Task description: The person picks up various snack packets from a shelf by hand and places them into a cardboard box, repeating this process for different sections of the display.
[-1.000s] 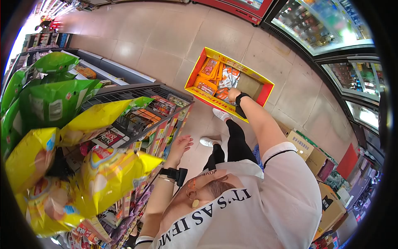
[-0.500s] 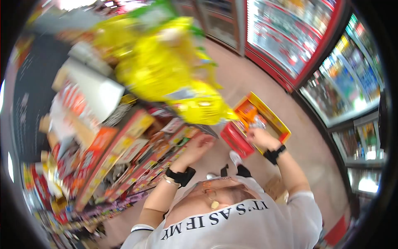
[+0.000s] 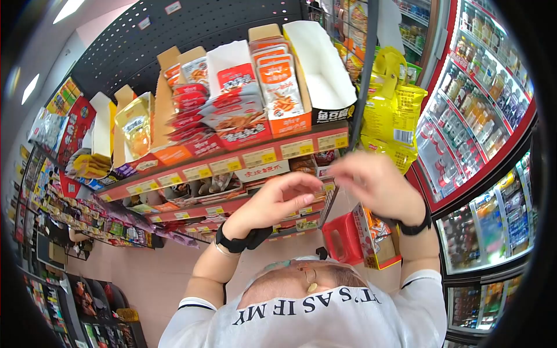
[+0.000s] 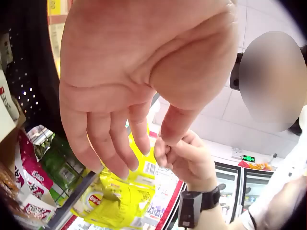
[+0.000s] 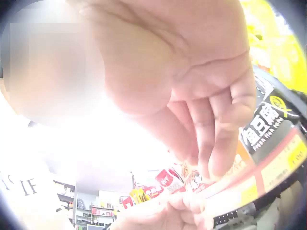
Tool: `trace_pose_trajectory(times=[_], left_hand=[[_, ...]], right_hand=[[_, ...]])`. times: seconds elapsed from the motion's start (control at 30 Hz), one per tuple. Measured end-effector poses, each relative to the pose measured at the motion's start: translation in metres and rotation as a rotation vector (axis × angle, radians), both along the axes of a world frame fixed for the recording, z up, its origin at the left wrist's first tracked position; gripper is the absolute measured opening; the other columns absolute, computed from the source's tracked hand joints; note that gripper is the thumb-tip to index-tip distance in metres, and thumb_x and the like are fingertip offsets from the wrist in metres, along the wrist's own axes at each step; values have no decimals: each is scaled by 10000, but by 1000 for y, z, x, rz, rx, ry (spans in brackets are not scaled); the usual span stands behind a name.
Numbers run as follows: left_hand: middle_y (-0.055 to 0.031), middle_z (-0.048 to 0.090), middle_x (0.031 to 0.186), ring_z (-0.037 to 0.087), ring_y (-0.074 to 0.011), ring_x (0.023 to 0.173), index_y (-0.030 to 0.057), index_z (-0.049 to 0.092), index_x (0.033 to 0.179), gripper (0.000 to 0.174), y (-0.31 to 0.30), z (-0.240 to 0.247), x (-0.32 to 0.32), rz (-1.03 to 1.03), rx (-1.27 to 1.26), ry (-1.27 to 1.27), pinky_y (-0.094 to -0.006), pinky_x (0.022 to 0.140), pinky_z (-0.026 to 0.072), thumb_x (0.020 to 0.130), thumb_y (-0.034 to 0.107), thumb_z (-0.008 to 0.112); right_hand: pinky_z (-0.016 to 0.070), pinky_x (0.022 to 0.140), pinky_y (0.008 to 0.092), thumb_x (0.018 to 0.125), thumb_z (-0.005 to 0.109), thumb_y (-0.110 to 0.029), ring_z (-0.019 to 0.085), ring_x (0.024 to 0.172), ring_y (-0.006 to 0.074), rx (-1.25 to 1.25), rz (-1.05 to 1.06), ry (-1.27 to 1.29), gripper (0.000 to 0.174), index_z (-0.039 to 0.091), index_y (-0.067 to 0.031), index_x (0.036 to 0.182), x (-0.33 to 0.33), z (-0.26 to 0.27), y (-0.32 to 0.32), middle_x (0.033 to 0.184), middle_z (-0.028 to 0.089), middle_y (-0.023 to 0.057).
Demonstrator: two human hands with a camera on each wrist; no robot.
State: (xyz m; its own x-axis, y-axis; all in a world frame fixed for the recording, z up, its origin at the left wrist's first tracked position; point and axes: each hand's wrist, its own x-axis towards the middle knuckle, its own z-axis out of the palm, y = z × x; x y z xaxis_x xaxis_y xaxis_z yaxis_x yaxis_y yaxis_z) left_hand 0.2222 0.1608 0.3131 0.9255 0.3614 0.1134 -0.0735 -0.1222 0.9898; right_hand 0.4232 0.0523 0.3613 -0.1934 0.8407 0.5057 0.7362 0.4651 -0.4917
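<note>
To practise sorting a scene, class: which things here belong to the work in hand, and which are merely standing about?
In hand:
left hand and right hand, raised close together before the shelf
orange snack packets on it
red-and-yellow box on the floor below

Standing about:
hanging yellow bags
drinks coolers

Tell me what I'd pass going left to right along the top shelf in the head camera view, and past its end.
yellow pouches → red packets → red-and-white packets → orange packets → open white display box → hanging yellow chip bags → drinks fridge
</note>
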Motion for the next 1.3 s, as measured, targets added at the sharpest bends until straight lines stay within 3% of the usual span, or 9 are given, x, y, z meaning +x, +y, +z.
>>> trace_pose_trajectory(times=[0.1, 0.2, 0.53, 0.83, 1.0, 1.1, 1.2, 1.27, 1.3], left_hand=[[-60, 571, 1104, 536, -139, 1044, 6, 510, 1158, 294, 11, 5, -12, 98, 161, -57, -299, 911, 430, 886, 106, 563], [-62, 552, 1139, 535, -139, 1039, 14, 494, 1176, 315, 10, 15, -21, 158, 63, -101, -303, 908, 432, 881, 98, 566], [-53, 490, 1214, 501, -141, 1077, 23, 447, 1224, 391, 15, 38, -18, 282, 181, -275, -292, 901, 431, 859, 72, 580], [-53, 494, 1203, 507, -143, 1070, 16, 449, 1222, 393, 16, 36, -12, 288, 199, -282, -287, 897, 435, 857, 74, 584], [-71, 512, 1208, 521, -140, 1024, 6, 467, 1214, 404, 18, 31, -8, 347, 97, -323, -290, 885, 440, 850, 115, 602], [-99, 490, 1245, 514, -173, 1094, 17, 406, 1290, 472, 26, 22, -7, 304, 104, -271, -315, 917, 427, 878, 163, 586], [-108, 480, 1259, 506, -186, 1119, 18, 375, 1317, 524, 23, 22, -4, 245, -83, -287, -322, 923, 428, 886, 228, 585], [-112, 474, 1268, 498, -188, 1134, 20, 362, 1325, 541, 24, 21, 0, 201, -132, -318, -329, 924, 431, 886, 244, 584], [-116, 467, 1276, 490, -190, 1150, 23, 349, 1333, 558, 24, 20, 2, 155, -175, -347, -336, 924, 434, 886, 261, 584]], right_hand=[[489, 690, 370, 772, 593, -34, 613, 780, 320, 111, -146, 16, 141, 613, -13, 910, -14, 37, 41, 840, 626, 163], [462, 767, 393, 755, 582, -27, 576, 877, 316, 425, -185, -143, 164, 610, -12, 917, -16, 59, 97, 904, 615, 144], [452, 843, 380, 717, 583, -11, 556, 969, 313, 283, -386, -557, 286, 602, -6, 1002, -7, 74, 188, 987, 619, 154], [497, 778, 396, 715, 598, -44, 613, 869, 324, 174, -431, -646, 185, 637, -10, 892, -7, 78, 195, 887, 644, 167], [460, 652, 365, 711, 668, -85, 591, 715, 302, 97, -275, -382, 222, 585, 5, 896, -6, 87, 165, 821, 600, 199], [475, 662, 385, 740, 675, -159, 607, 792, 335, 288, -351, -261, 216, 591, -23, 886, -1, 108, 139, 820, 618, 180], [462, 623, 357, 746, 672, -140, 594, 683, 287, 347, -319, -223, 216, 563, 1, 869, 1, 135, 98, 734, 593, 164], [389, 565, 246, 772, 627, -55, 402, 647, 69, 122, -175, -253, 178, 469, 19, 807, -4, 147, 72, 658, 432, 43], [389, 565, 246, 772, 627, -55, 402, 647, 69, 118, -175, -255, 178, 469, 19, 807, -6, 144, 68, 658, 432, 43]])
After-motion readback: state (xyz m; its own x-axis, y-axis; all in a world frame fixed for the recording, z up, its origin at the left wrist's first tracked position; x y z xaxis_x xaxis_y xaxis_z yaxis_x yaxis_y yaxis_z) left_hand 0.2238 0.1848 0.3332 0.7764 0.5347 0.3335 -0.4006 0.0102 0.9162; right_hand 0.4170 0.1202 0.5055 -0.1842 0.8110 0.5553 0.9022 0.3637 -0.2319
